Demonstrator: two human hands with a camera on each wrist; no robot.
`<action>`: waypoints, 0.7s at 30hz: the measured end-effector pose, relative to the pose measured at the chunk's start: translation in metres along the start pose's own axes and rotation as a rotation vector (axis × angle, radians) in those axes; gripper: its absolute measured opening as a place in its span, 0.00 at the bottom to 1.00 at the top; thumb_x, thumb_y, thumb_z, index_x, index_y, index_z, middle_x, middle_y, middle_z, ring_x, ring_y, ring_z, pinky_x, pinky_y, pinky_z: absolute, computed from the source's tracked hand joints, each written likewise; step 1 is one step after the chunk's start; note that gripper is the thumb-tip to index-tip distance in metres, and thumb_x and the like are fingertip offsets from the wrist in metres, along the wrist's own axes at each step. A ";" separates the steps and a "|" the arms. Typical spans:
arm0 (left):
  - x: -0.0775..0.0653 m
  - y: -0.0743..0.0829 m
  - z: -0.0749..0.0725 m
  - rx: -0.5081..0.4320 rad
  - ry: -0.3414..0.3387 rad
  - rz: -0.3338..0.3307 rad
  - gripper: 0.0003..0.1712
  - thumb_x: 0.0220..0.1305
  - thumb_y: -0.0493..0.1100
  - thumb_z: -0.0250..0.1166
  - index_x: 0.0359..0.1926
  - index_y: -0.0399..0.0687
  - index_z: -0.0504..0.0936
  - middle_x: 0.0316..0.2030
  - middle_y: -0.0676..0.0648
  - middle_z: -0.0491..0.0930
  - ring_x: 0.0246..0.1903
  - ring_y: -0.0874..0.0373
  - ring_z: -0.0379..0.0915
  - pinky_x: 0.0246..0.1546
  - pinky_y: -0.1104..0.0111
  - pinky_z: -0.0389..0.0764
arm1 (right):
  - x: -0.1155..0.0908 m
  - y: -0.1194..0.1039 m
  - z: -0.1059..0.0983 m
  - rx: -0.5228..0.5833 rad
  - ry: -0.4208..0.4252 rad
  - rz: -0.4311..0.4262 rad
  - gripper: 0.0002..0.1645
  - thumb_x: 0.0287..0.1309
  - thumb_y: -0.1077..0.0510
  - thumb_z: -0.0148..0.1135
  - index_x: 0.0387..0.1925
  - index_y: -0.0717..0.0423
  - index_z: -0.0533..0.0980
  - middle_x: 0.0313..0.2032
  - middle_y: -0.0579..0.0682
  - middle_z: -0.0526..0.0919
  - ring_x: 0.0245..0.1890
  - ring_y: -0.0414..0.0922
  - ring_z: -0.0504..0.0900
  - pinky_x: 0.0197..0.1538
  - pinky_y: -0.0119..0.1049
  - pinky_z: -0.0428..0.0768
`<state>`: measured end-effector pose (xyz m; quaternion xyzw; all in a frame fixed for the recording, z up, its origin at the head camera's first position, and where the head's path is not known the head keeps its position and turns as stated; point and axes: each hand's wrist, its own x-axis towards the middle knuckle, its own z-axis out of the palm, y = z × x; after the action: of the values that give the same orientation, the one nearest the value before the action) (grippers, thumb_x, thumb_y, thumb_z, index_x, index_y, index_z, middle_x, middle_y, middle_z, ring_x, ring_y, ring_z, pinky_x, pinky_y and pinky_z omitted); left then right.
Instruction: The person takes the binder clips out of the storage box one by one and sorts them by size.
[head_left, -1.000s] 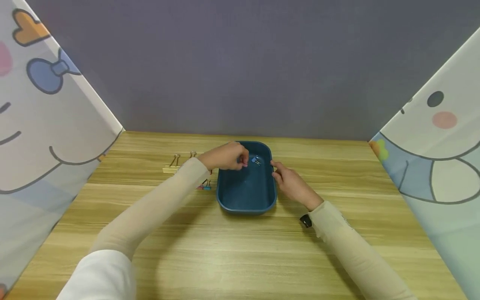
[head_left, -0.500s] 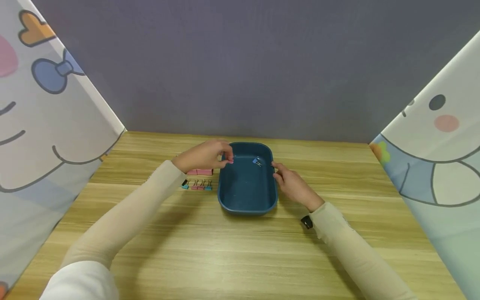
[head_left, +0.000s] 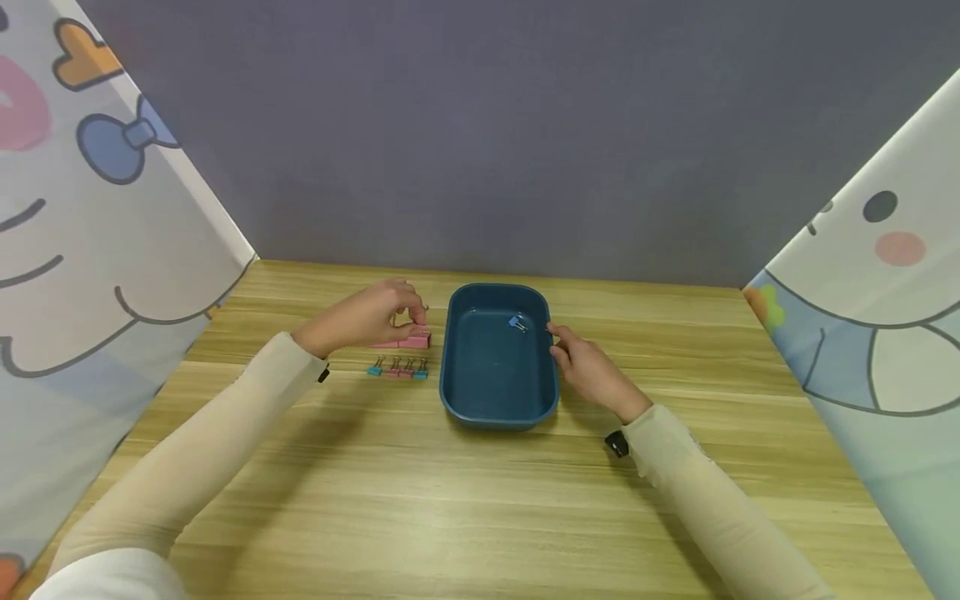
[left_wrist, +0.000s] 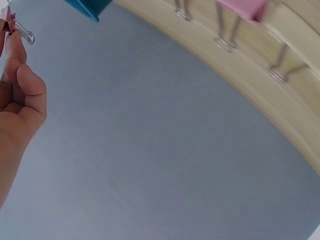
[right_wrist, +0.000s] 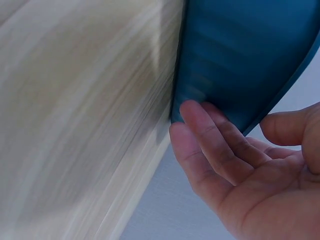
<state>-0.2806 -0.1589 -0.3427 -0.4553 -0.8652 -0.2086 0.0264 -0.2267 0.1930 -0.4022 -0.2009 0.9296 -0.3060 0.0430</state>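
Note:
A dark blue bin (head_left: 491,392) stands on the table, with a small blue binder clip (head_left: 516,322) lying inside near its far right corner. To the left of the bin, my left hand (head_left: 367,315) is above the larger pink binder clips (head_left: 415,340). In the left wrist view its thumb and finger pinch a small pink binder clip (left_wrist: 8,21) with wire handles. My right hand (head_left: 596,372) holds the bin's right side. The right wrist view has its thumb at the rim and its fingers (right_wrist: 200,120) against the outer wall.
A row of small blue and pink binder clips (head_left: 407,370) sits left of the bin. The left wrist view includes a blurred cream binder clip (left_wrist: 297,32). A grey panel (head_left: 487,142) rises behind the wooden table (head_left: 480,508), with printed panels on both sides.
My left hand has moved left from over the bin to above the larger pink clips, uncovering the row of small clips. The right hand keeps its place on the bin.

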 end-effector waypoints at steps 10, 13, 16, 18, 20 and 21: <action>-0.045 -0.011 0.004 0.028 -0.012 -0.062 0.06 0.53 0.33 0.68 0.30 0.47 0.83 0.30 0.56 0.77 0.32 0.58 0.71 0.33 0.65 0.74 | -0.001 -0.001 0.001 0.009 0.010 -0.011 0.26 0.71 0.62 0.44 0.67 0.65 0.58 0.30 0.52 0.75 0.23 0.43 0.69 0.31 0.39 0.70; -0.059 -0.017 0.009 0.013 -0.017 -0.090 0.04 0.53 0.34 0.69 0.30 0.46 0.83 0.29 0.56 0.76 0.32 0.57 0.72 0.33 0.63 0.75 | -0.001 -0.001 0.001 0.004 0.012 -0.017 0.26 0.71 0.62 0.44 0.67 0.66 0.58 0.28 0.51 0.74 0.21 0.43 0.68 0.30 0.39 0.69; -0.071 -0.023 0.013 0.005 -0.038 -0.125 0.05 0.52 0.35 0.71 0.29 0.47 0.83 0.29 0.56 0.77 0.32 0.56 0.72 0.33 0.62 0.76 | -0.001 0.000 0.001 0.003 0.016 -0.024 0.26 0.71 0.63 0.44 0.67 0.66 0.58 0.28 0.51 0.73 0.21 0.43 0.67 0.30 0.39 0.69; -0.078 -0.027 0.016 0.011 -0.062 -0.149 0.05 0.52 0.35 0.71 0.29 0.48 0.83 0.29 0.57 0.77 0.32 0.57 0.72 0.33 0.64 0.75 | -0.001 0.000 0.001 0.005 0.015 -0.026 0.26 0.71 0.63 0.44 0.67 0.66 0.58 0.28 0.51 0.73 0.21 0.43 0.67 0.30 0.39 0.69; -0.084 -0.032 0.019 0.011 -0.083 -0.161 0.05 0.52 0.34 0.70 0.28 0.48 0.83 0.29 0.56 0.77 0.32 0.58 0.73 0.33 0.64 0.76 | -0.001 0.000 0.001 0.000 0.019 -0.027 0.26 0.71 0.63 0.44 0.67 0.66 0.58 0.28 0.51 0.73 0.21 0.43 0.67 0.30 0.39 0.69; -0.086 -0.034 0.020 0.006 -0.092 -0.170 0.05 0.52 0.34 0.70 0.28 0.48 0.83 0.29 0.56 0.77 0.32 0.58 0.72 0.33 0.64 0.76 | -0.001 0.000 0.002 -0.003 0.021 -0.029 0.26 0.71 0.63 0.44 0.67 0.67 0.58 0.28 0.51 0.73 0.21 0.43 0.67 0.30 0.39 0.69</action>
<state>-0.2545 -0.2347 -0.3926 -0.3892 -0.9016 -0.1862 -0.0297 -0.2258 0.1921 -0.4035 -0.2114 0.9273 -0.3074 0.0285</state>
